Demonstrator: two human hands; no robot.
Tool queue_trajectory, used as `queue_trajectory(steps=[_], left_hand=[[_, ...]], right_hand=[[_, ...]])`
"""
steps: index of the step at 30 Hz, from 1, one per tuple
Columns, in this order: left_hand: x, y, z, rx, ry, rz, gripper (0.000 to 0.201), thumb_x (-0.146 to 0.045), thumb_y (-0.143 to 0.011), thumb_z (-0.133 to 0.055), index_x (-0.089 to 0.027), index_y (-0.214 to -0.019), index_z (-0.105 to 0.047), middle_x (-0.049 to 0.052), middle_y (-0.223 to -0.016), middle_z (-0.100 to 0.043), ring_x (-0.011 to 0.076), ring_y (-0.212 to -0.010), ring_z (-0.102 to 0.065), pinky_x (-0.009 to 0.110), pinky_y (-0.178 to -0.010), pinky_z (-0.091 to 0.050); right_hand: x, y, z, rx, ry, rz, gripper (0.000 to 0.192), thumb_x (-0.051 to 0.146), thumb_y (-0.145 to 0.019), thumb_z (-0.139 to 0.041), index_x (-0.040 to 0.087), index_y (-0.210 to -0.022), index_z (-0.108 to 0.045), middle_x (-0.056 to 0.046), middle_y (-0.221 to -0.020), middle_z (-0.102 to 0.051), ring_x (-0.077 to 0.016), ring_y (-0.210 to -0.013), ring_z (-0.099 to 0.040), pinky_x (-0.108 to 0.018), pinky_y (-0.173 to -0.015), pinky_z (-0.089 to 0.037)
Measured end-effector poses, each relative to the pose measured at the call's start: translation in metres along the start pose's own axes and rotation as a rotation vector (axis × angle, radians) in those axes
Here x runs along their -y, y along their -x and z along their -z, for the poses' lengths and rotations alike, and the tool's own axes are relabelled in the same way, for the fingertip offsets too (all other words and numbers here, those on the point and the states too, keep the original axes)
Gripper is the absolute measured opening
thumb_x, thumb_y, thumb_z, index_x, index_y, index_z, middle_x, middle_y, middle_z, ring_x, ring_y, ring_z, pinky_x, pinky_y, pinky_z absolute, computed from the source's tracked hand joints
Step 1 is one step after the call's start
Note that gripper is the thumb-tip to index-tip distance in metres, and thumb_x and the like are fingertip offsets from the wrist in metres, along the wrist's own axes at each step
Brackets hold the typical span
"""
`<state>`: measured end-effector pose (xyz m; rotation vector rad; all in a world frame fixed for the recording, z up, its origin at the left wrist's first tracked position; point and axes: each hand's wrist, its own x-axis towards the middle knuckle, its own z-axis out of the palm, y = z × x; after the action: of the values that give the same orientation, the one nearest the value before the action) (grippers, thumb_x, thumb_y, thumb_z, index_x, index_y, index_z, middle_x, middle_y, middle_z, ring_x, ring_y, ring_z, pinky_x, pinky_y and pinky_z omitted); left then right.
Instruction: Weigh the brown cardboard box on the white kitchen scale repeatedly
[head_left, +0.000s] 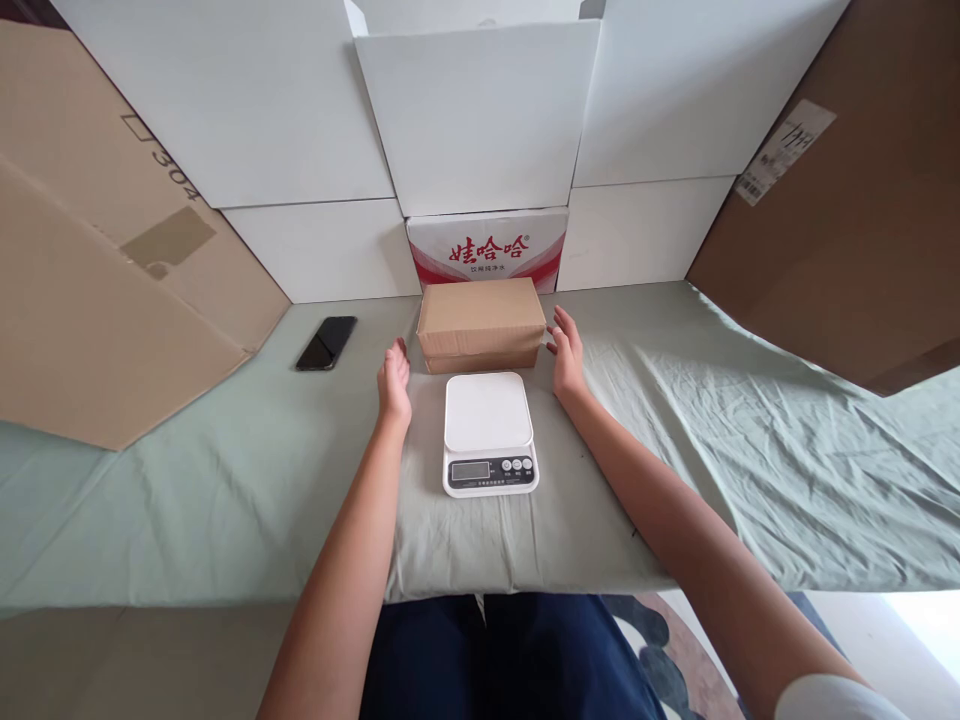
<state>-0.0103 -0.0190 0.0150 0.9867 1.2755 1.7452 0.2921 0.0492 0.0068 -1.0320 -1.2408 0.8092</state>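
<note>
On the green cloth (225,500) that covered the table, both hands were seen stretched forward with open palms facing each other; the left hand (394,385) was held loose, fingers lightly curled, and nothing was gripped by it; the right hand (567,358) was spread wider, its fingers extended toward the near right corner of the cardboard box (481,322); whether the fingertips actually touched the box could not be told, though they were seen just beside it. The box lay closed and flat between the two hands, at about 1 o'clock from the left hand and at about 10 o'clock from the right hand; a clear gap was left between the left hand and the box's left end. Just in front of the box, at 6 o'clock from it, a white kitchen scale (489,432) was placed between the wrists; its platform was bare and its display was turned toward the person; what the display read could not be made out. Directly behind the box, at 12 o'clock, a white carton with red lettering (487,250) was stood against the white panels (480,120); its contents were hidden. A dark phone (326,343) was laid face up at 10 o'clock from the left hand, well apart from it; brown cardboard sheets (90,280) were leaned at both sides of the table.
</note>
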Motion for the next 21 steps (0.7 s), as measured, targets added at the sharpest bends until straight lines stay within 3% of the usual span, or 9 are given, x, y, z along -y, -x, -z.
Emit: queue_trajectory(steps=[14, 21], left_hand=[[0.0032, -0.0005, -0.0024, -0.001, 0.002, -0.006, 0.090, -0.083, -0.090, -0.048, -0.020, -0.153, -0.059, 0.017, -0.170, -0.043, 0.0296, -0.161, -0.035, 0.043, -0.132, -0.028], [0.0036, 0.0002, -0.0036, -0.002, 0.001, -0.011, 0.088, -0.082, -0.091, -0.048, -0.020, -0.153, -0.060, 0.016, -0.169, -0.043, 0.0299, -0.161, -0.035, 0.042, -0.132, -0.028]], right_hand=[[0.0020, 0.0015, 0.0009, 0.019, 0.041, 0.033, 0.063, 0.067, -0.096, -0.044, 0.039, -0.152, -0.052, -0.003, -0.166, -0.051, -0.0298, -0.151, -0.052, -0.059, -0.120, -0.048], [0.0069, 0.0022, -0.0002, 0.012, -0.002, -0.018, 0.063, 0.063, -0.094, -0.048, 0.036, -0.151, -0.054, -0.005, -0.166, -0.050, -0.0311, -0.149, -0.053, -0.059, -0.121, -0.045]])
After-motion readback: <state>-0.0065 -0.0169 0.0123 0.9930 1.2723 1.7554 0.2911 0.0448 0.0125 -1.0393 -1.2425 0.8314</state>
